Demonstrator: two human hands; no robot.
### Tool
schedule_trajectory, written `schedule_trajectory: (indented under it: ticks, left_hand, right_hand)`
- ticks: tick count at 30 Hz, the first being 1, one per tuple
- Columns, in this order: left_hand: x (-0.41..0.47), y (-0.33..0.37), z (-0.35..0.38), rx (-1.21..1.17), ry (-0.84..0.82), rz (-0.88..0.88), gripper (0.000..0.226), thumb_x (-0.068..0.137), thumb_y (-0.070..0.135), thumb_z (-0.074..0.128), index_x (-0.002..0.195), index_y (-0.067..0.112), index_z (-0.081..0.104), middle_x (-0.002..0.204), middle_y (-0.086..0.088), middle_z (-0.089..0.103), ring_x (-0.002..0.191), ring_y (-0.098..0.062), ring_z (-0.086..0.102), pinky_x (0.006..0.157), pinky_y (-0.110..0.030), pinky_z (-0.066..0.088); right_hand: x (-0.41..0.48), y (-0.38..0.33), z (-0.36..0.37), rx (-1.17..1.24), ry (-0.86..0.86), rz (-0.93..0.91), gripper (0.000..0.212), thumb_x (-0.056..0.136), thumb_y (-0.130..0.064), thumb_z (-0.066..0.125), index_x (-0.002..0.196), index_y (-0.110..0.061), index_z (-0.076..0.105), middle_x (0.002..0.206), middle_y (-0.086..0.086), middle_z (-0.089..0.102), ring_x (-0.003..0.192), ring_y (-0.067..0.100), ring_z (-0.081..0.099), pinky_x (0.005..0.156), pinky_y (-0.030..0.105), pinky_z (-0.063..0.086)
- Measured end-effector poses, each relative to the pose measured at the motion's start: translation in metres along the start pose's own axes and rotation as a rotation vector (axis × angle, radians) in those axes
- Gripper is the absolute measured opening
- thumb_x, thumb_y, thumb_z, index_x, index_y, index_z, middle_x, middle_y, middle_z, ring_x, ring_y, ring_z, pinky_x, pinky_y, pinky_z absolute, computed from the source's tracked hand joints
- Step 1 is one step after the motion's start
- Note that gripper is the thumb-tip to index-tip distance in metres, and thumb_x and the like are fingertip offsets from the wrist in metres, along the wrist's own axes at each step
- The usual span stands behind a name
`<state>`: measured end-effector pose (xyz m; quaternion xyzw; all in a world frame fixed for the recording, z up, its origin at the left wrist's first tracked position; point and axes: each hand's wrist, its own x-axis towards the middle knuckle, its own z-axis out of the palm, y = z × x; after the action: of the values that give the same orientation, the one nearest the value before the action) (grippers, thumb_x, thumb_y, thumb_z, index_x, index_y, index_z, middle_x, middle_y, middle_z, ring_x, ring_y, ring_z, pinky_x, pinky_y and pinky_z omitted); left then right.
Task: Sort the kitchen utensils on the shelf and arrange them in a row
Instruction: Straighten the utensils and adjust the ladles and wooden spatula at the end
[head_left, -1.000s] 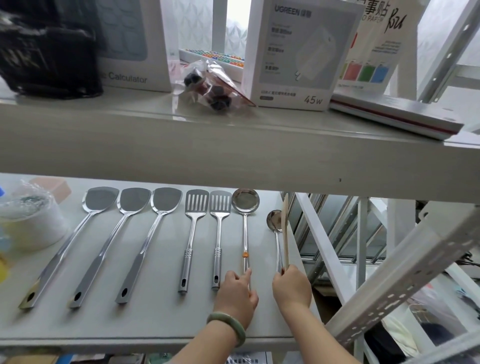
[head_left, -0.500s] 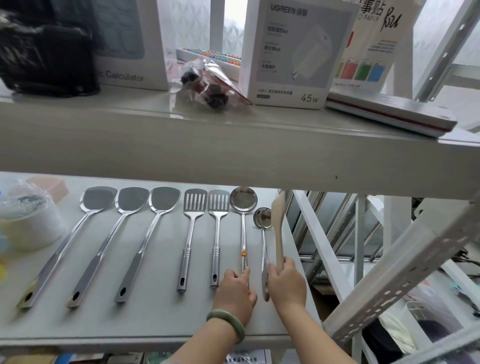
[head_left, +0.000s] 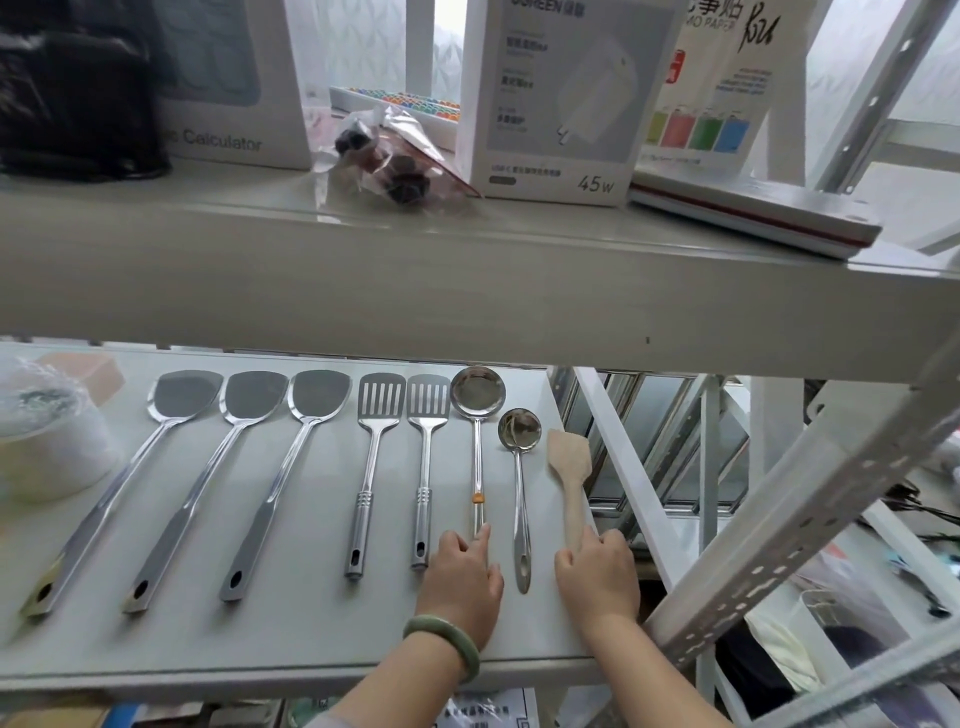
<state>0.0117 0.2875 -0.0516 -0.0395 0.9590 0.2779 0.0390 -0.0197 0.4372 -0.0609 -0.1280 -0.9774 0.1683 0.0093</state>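
On the lower shelf (head_left: 311, 639) the metal utensils lie in a row, heads away from me: three solid turners (head_left: 254, 395), two slotted turners (head_left: 381, 397), a large ladle (head_left: 477, 392) with an orange band, and a small ladle (head_left: 519, 428). A wooden spatula (head_left: 570, 457) lies flat at the right end, close to the shelf's edge. My left hand (head_left: 460, 582) covers the large ladle's handle end, index finger along it. My right hand (head_left: 597, 577) grips the wooden spatula's handle end. The small ladle lies free between my hands.
The upper shelf board (head_left: 467, 280) hangs low over the utensil heads and carries boxes and a bag. A plastic-wrapped white roll (head_left: 47, 447) and a pink block (head_left: 88, 366) sit at the far left. A slanted perforated metal bar (head_left: 779, 525) runs just right of my right hand.
The small ladle left my right hand and now lies beside the large ladle. The wooden spatula turned from on edge to flat and moved right. My left hand stayed put.
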Motion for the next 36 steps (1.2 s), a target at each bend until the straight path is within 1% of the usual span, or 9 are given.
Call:
schedule_trajectory:
  ticks: [6,10,14,17,19,22,26,31,36]
  left_hand:
    - [-0.002,0.001,-0.002,0.015,-0.009,-0.008,0.053,0.098,0.031,0.036,0.149,0.023,0.022,0.122,-0.006,0.043,0.108,-0.018,0.052,0.1,-0.027,0.042]
    - [-0.004,0.001,-0.004,0.006,-0.008,-0.002,0.053,0.098,0.031,0.035,0.149,0.023,0.021,0.121,-0.006,0.044,0.107,-0.017,0.052,0.099,-0.025,0.042]
    - [-0.005,0.001,-0.005,-0.013,-0.011,-0.008,0.053,0.098,0.031,0.037,0.148,0.023,0.023,0.122,-0.005,0.043,0.109,-0.017,0.052,0.1,-0.024,0.04]
    - [-0.004,0.001,-0.006,0.005,-0.032,-0.019,0.053,0.098,0.031,0.037,0.149,0.024,0.022,0.124,-0.007,0.043,0.11,-0.019,0.052,0.1,-0.025,0.04]
    - [-0.002,0.0,-0.005,0.019,-0.053,-0.035,0.054,0.098,0.031,0.038,0.149,0.023,0.021,0.126,-0.009,0.042,0.109,-0.02,0.054,0.099,-0.026,0.041]
    - [-0.002,0.0,-0.005,0.047,-0.067,-0.055,0.054,0.097,0.029,0.039,0.149,0.023,0.023,0.128,-0.01,0.04,0.109,-0.022,0.055,0.099,-0.026,0.041]
    - [0.001,-0.002,-0.007,0.077,-0.069,-0.07,0.054,0.097,0.028,0.039,0.148,0.025,0.023,0.129,-0.01,0.04,0.11,-0.023,0.054,0.099,-0.027,0.042]
    - [0.004,-0.003,-0.008,0.072,-0.058,-0.079,0.053,0.096,0.028,0.04,0.148,0.026,0.025,0.13,-0.01,0.04,0.113,-0.024,0.053,0.1,-0.028,0.041]
    - [-0.002,-0.01,-0.009,0.056,-0.021,-0.028,0.052,0.097,0.042,0.035,0.146,0.032,0.025,0.125,-0.007,0.044,0.111,-0.021,0.052,0.096,-0.03,0.043]
  right_hand:
    - [0.007,-0.003,0.001,0.005,-0.015,-0.038,0.026,0.09,-0.027,0.041,0.103,-0.009,0.055,0.095,0.008,0.047,0.092,0.024,0.051,0.081,0.033,0.046]
    - [0.008,-0.003,0.001,-0.022,-0.039,-0.059,0.028,0.09,-0.027,0.041,0.108,-0.01,0.055,0.103,0.01,0.052,0.098,0.026,0.052,0.085,0.035,0.046]
    - [0.004,-0.011,-0.002,-0.022,0.053,-0.074,0.045,0.09,-0.035,0.046,0.128,-0.011,0.047,0.116,0.012,0.053,0.107,0.026,0.049,0.092,0.035,0.043]
    - [-0.002,-0.026,0.003,0.123,0.076,-0.24,0.054,0.091,-0.033,0.05,0.14,-0.011,0.041,0.116,0.009,0.052,0.109,0.022,0.047,0.097,0.028,0.039]
    - [-0.004,-0.037,0.01,0.17,-0.008,-0.301,0.049,0.091,-0.029,0.052,0.137,-0.012,0.045,0.114,0.007,0.052,0.106,0.02,0.05,0.096,0.024,0.04]
    - [-0.004,-0.046,0.016,0.156,-0.071,-0.282,0.04,0.092,-0.021,0.049,0.131,-0.009,0.051,0.113,0.008,0.053,0.104,0.021,0.054,0.093,0.023,0.042]
    - [-0.003,-0.049,0.016,0.155,-0.071,-0.295,0.039,0.093,-0.017,0.047,0.131,-0.008,0.051,0.114,0.008,0.053,0.102,0.02,0.055,0.092,0.02,0.042]
    - [-0.005,-0.052,0.016,0.161,-0.083,-0.284,0.04,0.093,-0.016,0.046,0.132,-0.009,0.051,0.113,0.008,0.053,0.103,0.02,0.055,0.094,0.023,0.044]
    - [-0.008,-0.052,0.011,0.175,-0.075,-0.278,0.038,0.092,-0.023,0.05,0.128,-0.011,0.053,0.115,0.007,0.052,0.105,0.019,0.053,0.094,0.022,0.042]
